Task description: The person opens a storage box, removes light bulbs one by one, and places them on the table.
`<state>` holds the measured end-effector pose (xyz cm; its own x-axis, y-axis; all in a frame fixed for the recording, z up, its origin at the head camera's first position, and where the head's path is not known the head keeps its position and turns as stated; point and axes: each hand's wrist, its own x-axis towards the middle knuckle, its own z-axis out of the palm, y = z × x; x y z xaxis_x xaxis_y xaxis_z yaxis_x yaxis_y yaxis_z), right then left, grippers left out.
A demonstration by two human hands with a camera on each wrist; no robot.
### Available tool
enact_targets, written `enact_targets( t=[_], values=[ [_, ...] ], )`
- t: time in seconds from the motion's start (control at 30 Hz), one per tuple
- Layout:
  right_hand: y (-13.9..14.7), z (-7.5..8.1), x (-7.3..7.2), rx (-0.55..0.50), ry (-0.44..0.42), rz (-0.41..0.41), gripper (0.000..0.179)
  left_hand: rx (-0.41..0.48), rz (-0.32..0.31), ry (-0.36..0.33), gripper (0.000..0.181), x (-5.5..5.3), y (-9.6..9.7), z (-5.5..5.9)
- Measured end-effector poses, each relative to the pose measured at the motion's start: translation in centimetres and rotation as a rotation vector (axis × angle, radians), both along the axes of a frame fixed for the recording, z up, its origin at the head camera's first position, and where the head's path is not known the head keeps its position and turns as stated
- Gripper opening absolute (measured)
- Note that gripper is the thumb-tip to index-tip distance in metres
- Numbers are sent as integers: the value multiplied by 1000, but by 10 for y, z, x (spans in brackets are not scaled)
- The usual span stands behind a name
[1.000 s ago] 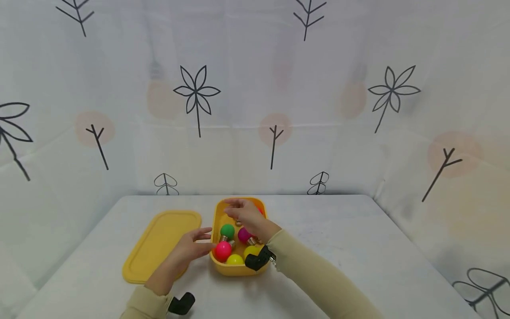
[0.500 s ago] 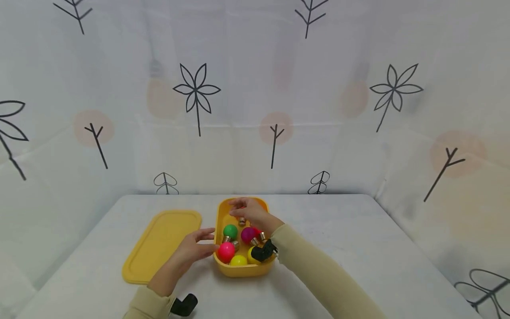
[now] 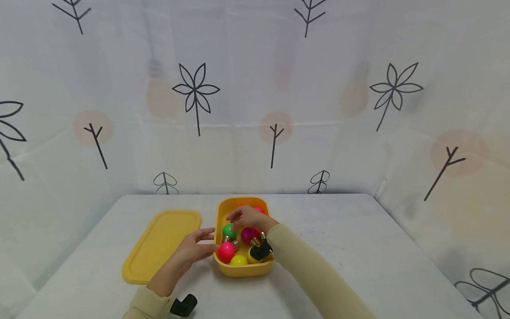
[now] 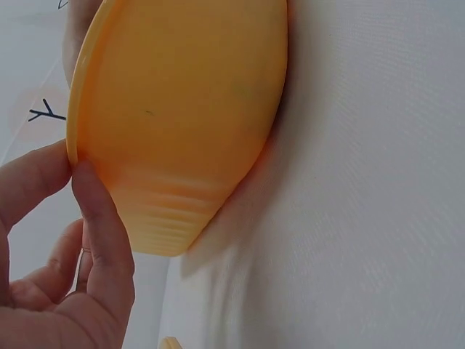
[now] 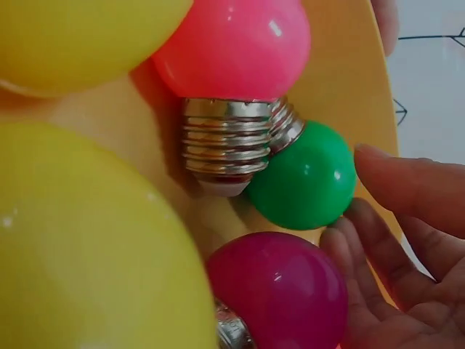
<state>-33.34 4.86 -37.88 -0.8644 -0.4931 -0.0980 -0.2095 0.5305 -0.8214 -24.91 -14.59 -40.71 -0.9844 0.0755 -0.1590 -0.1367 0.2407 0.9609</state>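
A yellow plastic container (image 3: pixel 244 271) holds several coloured light bulbs with metal screw bases. My left hand (image 3: pixel 194 249) pinches the container's left rim between thumb and finger, seen closely in the left wrist view. Inside the container, my right hand (image 3: pixel 252 218) reaches down with loosely bent fingers around the green bulb (image 5: pixel 305 178). Thumb and fingertips lie right at that bulb's edge, but no firm grip shows. Beside it lie a pink bulb (image 5: pixel 236 43) and a purple bulb (image 5: pixel 280 291). Two yellow bulbs (image 5: pixel 87 240) fill the left of the right wrist view.
Left of the container, a flat yellow lid (image 3: pixel 159 250) lies on the white table (image 3: pixel 326 248). More red and pink bulbs (image 3: pixel 259 209) sit at the container's far end, partly behind the right hand. A patterned cloth (image 3: pixel 247 97) hangs behind the table.
My right hand has moved from the container's far end nearer to me, down to the green bulb. The container shifted slightly right earlier. My left hand stays at its rim.
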Motion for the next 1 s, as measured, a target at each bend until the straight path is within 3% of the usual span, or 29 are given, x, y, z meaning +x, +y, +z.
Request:
enact_targets(
  t=[0.23, 0.47, 0.77, 1.0],
  values=[
    [-1, -7, -2, 74, -48, 5, 28, 14, 5, -8, 59, -1, 0, -1],
    [-3, -8, -2, 87, -34, 49, 29, 27, 4, 1, 57, -2, -1, -2],
    [0, -6, 0, 115, -37, -13, 26, 12, 9, -13, 59, 0, 0, -2],
    [4, 3, 1, 85, -39, -40, 28, 52, -1, 3, 58, 0, -1, -2]
  ],
)
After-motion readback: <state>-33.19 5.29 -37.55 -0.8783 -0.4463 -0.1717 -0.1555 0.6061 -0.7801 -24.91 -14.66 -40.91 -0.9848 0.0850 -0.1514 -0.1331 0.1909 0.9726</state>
